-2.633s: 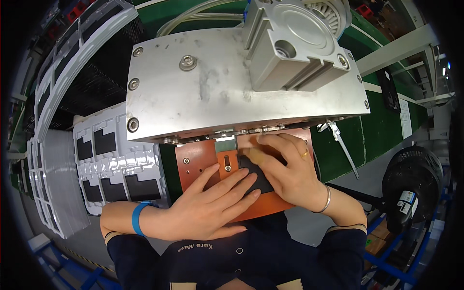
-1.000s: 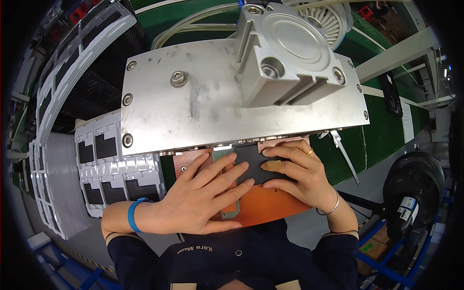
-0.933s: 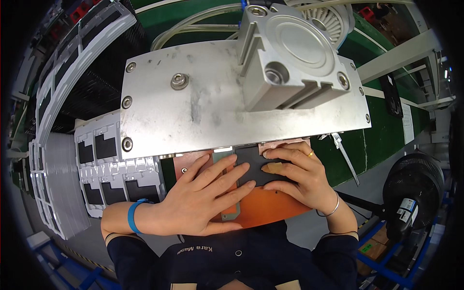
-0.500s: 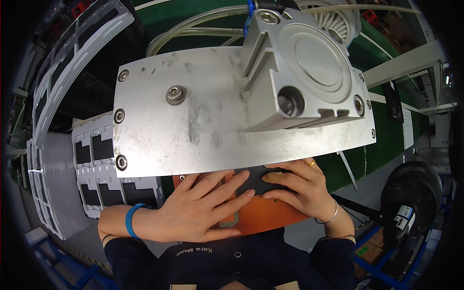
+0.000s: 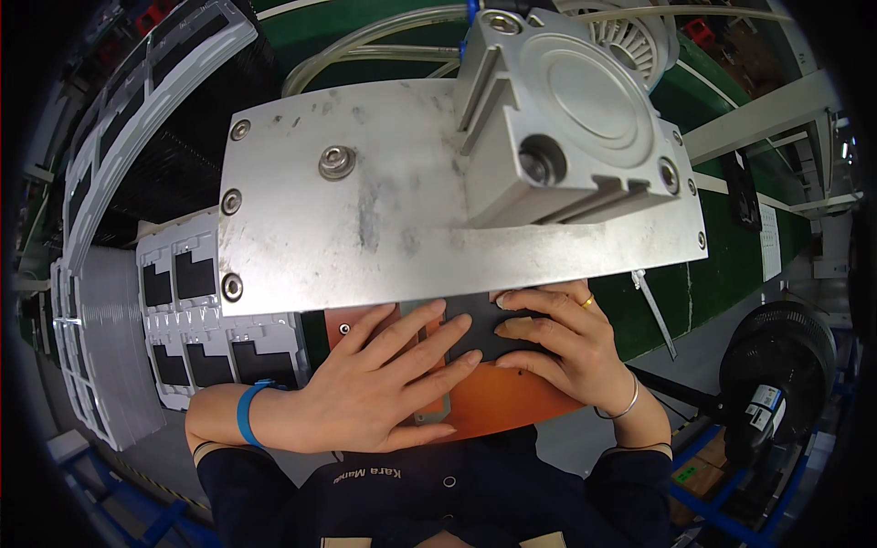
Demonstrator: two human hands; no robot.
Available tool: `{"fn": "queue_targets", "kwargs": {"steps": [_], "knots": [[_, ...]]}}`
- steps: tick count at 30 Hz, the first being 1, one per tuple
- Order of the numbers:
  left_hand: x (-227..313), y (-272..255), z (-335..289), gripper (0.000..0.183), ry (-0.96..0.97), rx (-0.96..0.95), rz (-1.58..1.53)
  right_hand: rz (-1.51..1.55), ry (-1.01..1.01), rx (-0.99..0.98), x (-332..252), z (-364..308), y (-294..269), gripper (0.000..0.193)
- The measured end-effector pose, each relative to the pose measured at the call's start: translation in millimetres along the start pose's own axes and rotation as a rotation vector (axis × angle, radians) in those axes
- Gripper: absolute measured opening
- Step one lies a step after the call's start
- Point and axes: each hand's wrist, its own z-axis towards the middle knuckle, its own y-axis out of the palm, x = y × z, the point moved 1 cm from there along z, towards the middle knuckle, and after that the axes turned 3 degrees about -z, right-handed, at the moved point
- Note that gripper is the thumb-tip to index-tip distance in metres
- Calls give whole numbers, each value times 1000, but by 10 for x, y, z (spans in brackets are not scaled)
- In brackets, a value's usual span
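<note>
My left hand (image 5: 375, 388) lies palm down with fingers spread over an orange and metal fixture (image 5: 493, 402). Its fingertips reach the left edge of a dark grey flat panel (image 5: 470, 333) set in the fixture. On the panel's right side, my right hand (image 5: 571, 342) rests with bent fingers and thumb apart, their tips touching the panel. A tan cover sits on one right fingertip. Above both hands is a thick silver metal plate (image 5: 365, 219), bearing a square metal cylinder block (image 5: 585, 110). The plate hides the far part of the fixture and panel.
White trays (image 5: 224, 342) with dark rectangular pieces lie at left, beside tall stacks of similar trays (image 5: 100, 356). Clear hoses (image 5: 365, 55) run behind the plate. A black round fan (image 5: 776, 365) stands at right. The green work surface (image 5: 731, 265) extends behind.
The metal plate appears slightly smaller and higher in the picture, uncovering more of the fingertips and panel. Both hands stay nearly in place, with small finger shifts.
</note>
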Motion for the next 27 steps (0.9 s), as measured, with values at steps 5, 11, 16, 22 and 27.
{"fn": "queue_targets", "kwargs": {"steps": [5,11,16,22,27], "knots": [[-4,0,-4,62,14,7,9,2,-38,14,10,12,9,30],[-8,-3,0,64,39,32,3,-20,-46,-1,-41,24,-33,28],[55,-69,-30,63,66,105,4,30,10,-81,-92,42,-97,30],[117,-171,-79,49,58,346,-133,492,331,5,-94,-99,-177,32],[96,-174,-133,38,46,492,-384,736,386,75,-270,-155,-229,29]]}}
